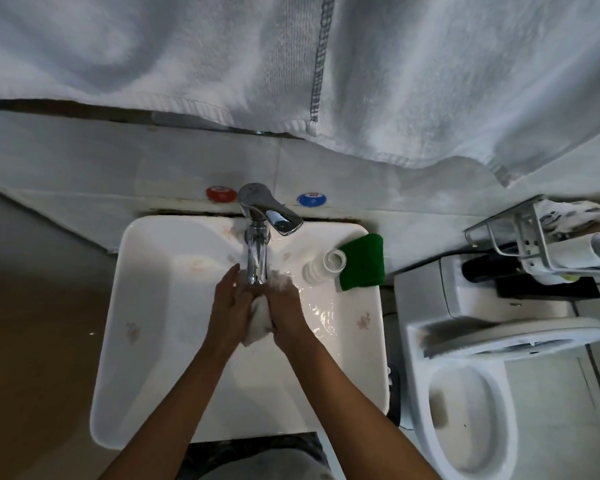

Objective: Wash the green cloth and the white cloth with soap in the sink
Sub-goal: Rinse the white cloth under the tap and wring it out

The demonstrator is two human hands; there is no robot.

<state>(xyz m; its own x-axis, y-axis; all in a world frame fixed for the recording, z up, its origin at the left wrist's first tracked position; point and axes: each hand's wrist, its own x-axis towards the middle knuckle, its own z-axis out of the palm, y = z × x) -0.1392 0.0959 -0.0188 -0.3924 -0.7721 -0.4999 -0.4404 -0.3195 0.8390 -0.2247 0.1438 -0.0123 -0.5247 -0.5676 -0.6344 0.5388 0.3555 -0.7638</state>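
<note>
While both hands—left hand (230, 306), right hand (286, 308)—clamp it, the white cloth (260, 322) hangs lengthwise toward the person.

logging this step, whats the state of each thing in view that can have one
white cloth: bunched, pressed between both hands under the faucet
left hand: holds the white cloth
right hand: grips the white cloth
green cloth: folded on the sink rim, untouched
white bottle: lying on its side, mouth open
toilet: seat up
</note>
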